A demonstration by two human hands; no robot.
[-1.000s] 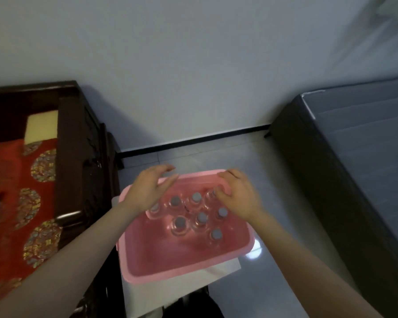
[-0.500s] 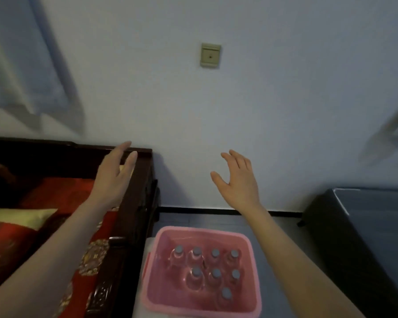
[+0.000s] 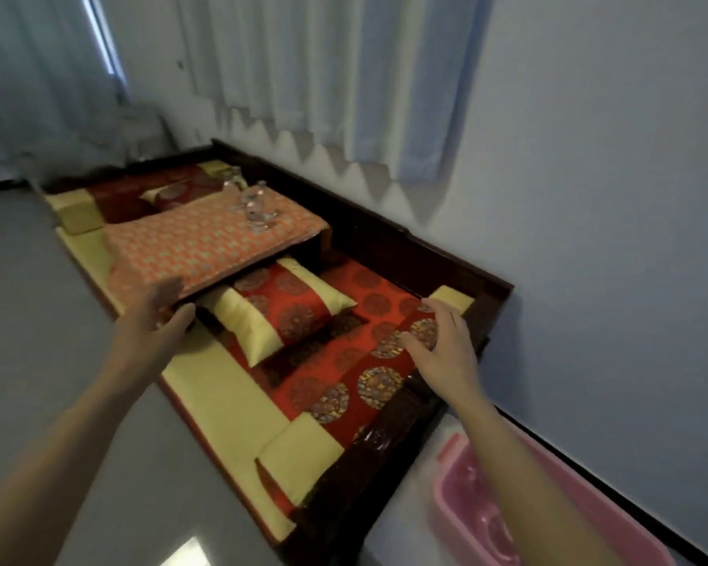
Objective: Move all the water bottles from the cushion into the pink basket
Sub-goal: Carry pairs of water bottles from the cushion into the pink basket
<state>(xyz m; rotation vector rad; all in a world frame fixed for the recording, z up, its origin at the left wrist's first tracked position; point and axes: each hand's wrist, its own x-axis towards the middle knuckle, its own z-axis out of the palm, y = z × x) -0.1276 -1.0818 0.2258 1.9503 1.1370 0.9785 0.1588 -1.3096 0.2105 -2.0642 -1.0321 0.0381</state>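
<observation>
Water bottles (image 3: 251,204), clear, clustered upright on the far orange cushion (image 3: 205,243), well beyond both hands; left hand (image 3: 156,320) nearer, spread wide, empty; right hand (image 3: 446,349) likewise; pink basket (image 3: 548,504) near right.

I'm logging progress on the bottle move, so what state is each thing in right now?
water bottles: clustered on the orange patterned cushion, not yet picked up
pink basket: on the floor beside the wooden bench, partly hidden by the right arm
left hand: open, empty
right hand: open, empty
curtains: drawn
</observation>
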